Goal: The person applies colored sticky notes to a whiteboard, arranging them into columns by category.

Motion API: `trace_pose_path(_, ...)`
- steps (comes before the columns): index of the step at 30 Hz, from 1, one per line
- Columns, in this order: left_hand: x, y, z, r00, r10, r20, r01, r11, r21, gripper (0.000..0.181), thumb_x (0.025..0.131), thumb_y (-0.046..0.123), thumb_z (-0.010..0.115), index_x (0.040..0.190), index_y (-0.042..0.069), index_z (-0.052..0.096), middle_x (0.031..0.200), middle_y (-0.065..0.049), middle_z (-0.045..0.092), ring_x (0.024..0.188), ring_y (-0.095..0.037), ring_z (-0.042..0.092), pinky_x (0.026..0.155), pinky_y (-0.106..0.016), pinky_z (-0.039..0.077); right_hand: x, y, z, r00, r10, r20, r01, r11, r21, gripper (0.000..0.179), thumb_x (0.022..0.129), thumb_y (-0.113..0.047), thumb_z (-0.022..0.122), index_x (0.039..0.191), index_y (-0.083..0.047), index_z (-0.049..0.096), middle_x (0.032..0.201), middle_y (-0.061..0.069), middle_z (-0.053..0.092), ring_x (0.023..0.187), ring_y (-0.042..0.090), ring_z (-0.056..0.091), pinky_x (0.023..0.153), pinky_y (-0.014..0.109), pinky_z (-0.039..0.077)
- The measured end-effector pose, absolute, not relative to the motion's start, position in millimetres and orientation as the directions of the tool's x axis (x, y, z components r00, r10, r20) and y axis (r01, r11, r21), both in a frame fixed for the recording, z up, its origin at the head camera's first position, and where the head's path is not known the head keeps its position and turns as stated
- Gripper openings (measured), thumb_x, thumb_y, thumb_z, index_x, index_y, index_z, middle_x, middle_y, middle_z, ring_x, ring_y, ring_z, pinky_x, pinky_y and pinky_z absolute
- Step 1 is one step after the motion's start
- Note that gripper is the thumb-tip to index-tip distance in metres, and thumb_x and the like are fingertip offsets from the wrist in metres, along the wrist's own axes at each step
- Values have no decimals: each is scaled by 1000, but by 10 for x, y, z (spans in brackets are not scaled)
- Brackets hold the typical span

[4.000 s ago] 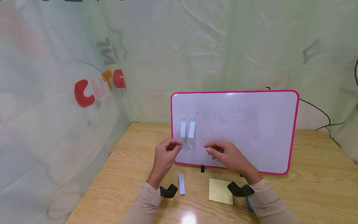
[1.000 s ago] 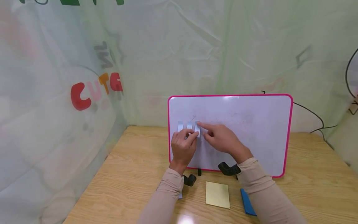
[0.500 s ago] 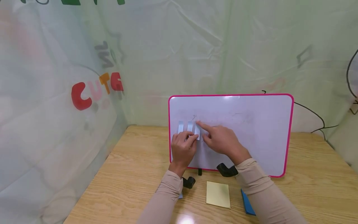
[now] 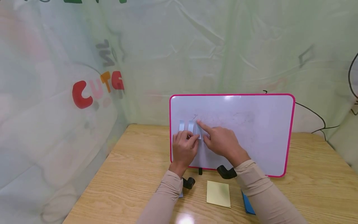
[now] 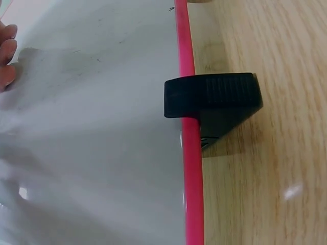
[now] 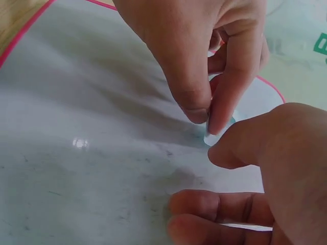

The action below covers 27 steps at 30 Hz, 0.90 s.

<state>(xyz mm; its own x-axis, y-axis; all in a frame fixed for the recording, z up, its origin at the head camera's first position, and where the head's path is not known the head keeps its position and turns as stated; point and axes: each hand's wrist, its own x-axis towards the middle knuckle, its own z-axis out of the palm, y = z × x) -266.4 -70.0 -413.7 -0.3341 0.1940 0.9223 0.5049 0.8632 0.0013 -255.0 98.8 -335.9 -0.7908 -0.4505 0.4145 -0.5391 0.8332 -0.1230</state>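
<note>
A pale blue paper strip (image 4: pixel 199 132) lies against the whiteboard (image 4: pixel 246 137). My left hand (image 4: pixel 184 150) pinches its lower end between thumb and forefinger; the right wrist view shows the same pinch from the other side. With its index finger stretched out, my right hand (image 4: pixel 223 143) presses the strip's top end, its other fingers loosely bent. To the left, two similar strips, a first strip (image 4: pixel 181 125) and a second strip (image 4: pixel 191 125), stick to the board side by side. The left hand covers their lower parts.
The pink-framed board stands on a wooden table (image 4: pixel 134 161), held by a black clip foot (image 5: pixel 214 97). In front lie a yellow sticky-note pad (image 4: pixel 218 193), a flat blue object (image 4: pixel 248 203) partly behind the right sleeve, and another strip (image 4: pixel 181 195) mostly hidden by the left sleeve.
Four seconds ago two strips were on the board and the hands were apart below. Both hands have since risen to the third strip. Over the last second, the right fingertip has settled onto its top.
</note>
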Motion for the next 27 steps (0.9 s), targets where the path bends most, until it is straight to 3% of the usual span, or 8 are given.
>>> trace_pose_path(13,-2677,-689,-4167,-381,201,903,486,874,10,16,86,24,79,99,16,82,88,-1,58,85,-18,56,69,-32,41,-2544,998,-3448,-785,-419,456,-526,840,-135,59,94,-20,64,151,-18,48,52,-2,35,46,14,32,42,30,27)
trace_pose_path(21,-2688,-704,-4197,-359,217,908,486,874,-16,13,84,20,79,95,16,82,86,-1,56,82,-18,56,66,-33,40,-2529,1015,-3482,-779,-418,468,-530,838,-133,61,93,-17,64,152,-16,46,52,-3,35,45,13,32,42,29,26)
trace_pose_path(27,-2651,-730,-4200,-373,234,898,496,868,-20,11,84,22,76,92,17,82,89,-1,56,84,-18,56,67,-32,40,-2519,1031,-3502,-773,-424,471,-537,834,-131,62,93,-18,64,152,-15,45,52,-3,35,45,13,32,42,29,28)
